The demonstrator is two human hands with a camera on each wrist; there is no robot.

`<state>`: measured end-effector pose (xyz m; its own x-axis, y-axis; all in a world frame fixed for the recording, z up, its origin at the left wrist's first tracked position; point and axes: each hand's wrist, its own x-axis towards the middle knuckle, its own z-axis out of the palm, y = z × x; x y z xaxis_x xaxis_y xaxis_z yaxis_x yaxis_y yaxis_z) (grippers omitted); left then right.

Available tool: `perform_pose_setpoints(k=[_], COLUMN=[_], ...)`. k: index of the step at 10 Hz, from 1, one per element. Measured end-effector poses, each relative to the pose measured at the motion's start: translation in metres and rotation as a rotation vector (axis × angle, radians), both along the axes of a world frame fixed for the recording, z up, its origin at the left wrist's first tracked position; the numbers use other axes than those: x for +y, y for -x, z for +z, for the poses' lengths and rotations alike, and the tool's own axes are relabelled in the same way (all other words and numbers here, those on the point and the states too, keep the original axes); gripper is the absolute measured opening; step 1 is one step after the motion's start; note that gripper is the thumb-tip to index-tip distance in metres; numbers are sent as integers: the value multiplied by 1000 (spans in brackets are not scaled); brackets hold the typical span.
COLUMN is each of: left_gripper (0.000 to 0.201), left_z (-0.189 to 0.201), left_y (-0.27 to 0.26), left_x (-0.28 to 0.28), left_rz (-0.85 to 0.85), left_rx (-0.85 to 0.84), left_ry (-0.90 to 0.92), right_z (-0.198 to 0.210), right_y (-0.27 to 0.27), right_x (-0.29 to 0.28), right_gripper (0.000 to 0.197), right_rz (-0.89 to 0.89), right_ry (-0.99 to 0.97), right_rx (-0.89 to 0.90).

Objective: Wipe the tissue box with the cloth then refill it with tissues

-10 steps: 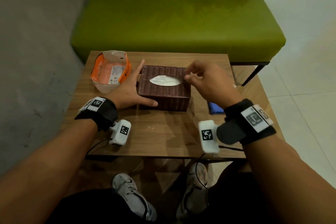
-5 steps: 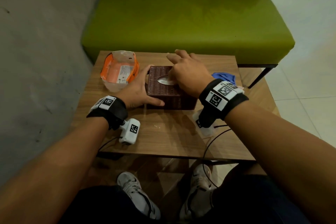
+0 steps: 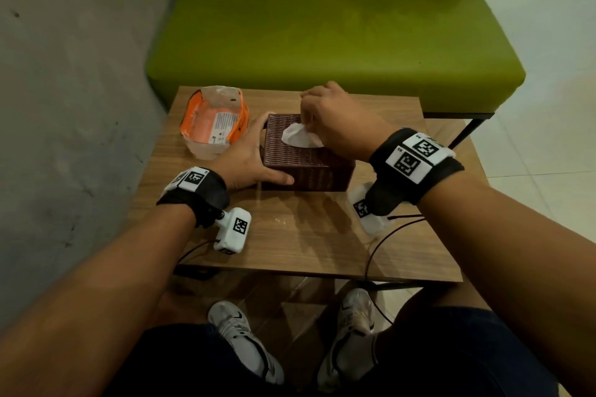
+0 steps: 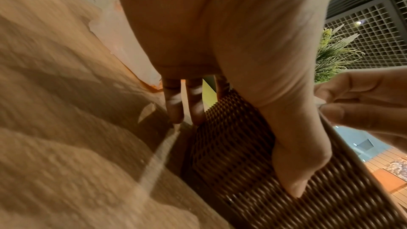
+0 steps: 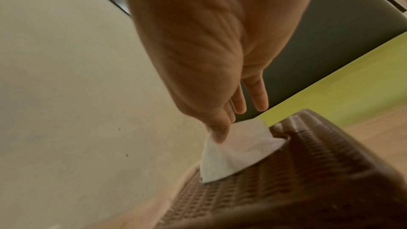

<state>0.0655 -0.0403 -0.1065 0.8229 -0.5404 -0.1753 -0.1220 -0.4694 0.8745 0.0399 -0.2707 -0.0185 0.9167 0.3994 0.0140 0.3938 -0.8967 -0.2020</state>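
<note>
The brown wicker tissue box (image 3: 306, 164) stands mid-table. A white tissue (image 3: 300, 137) pokes up out of its top slot. My right hand (image 3: 308, 122) reaches over the box and pinches that tissue (image 5: 233, 152) between thumb and forefinger, other fingers straight. My left hand (image 3: 250, 155) braces the box's left front corner: the thumb lies flat along the front face, and straight fingers (image 4: 176, 109) rest against the left side of the box (image 4: 253, 163). A sliver of the blue cloth (image 3: 404, 129) shows behind my right wrist band.
An opened orange and clear tissue pack (image 3: 214, 121) lies left of the box, close to my left hand. The small wooden table (image 3: 306, 242) has a grey wall on its left and a green bench (image 3: 322, 32) behind. Cables hang off its front edge.
My right hand moved from the box's right edge to over the slot, took hold of the tissue and drew it upward. The left hand stayed on the box.
</note>
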Motion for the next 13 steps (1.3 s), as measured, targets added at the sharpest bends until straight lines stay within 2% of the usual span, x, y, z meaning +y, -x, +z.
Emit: perform_pose_setpoints(k=[2, 3, 4, 6, 7, 8, 9, 10, 11, 12, 13], left_gripper=[125, 133, 138, 127, 126, 135, 147, 152, 155, 156, 133], left_z=[4, 4, 3, 5, 6, 5, 2, 1, 5, 19, 32], left_y=[3, 2, 2, 2, 4, 6, 6, 6, 10, 13, 23], left_x=[-1, -1, 0, -1, -1, 0, 1, 2, 3, 12, 28], left_rz=[-14, -5, -2, -9, -7, 14, 49, 50, 73, 95, 173], left_rx=[-12, -11, -5, -12, -9, -15, -2, 2, 31, 134, 299], left_ry=[26, 5, -10, 13, 15, -14, -47, -70, -100, -98, -32], right_z=[4, -2, -4, -1, 0, -3, -24, -44, -49, -26, 30], right_y=[-2, 1, 3, 3, 7, 16, 22, 22, 10, -19, -35], right_x=[-2, -7, -11, -10, -17, -35, -62, -82, -94, -102, -101], right_gripper=[12, 21, 16, 9, 17, 25, 21, 17, 15, 14, 22], right_rz=[-22, -53, -74, -58, -98, -323, -614, -727, -738, -710, -645], right_ry=[-110, -146, -160, -195, -249, -471, -690, -925, -946, -927, -915], right_rx=[14, 54, 55, -1, -25, -120, -90, 77, 144, 128, 98])
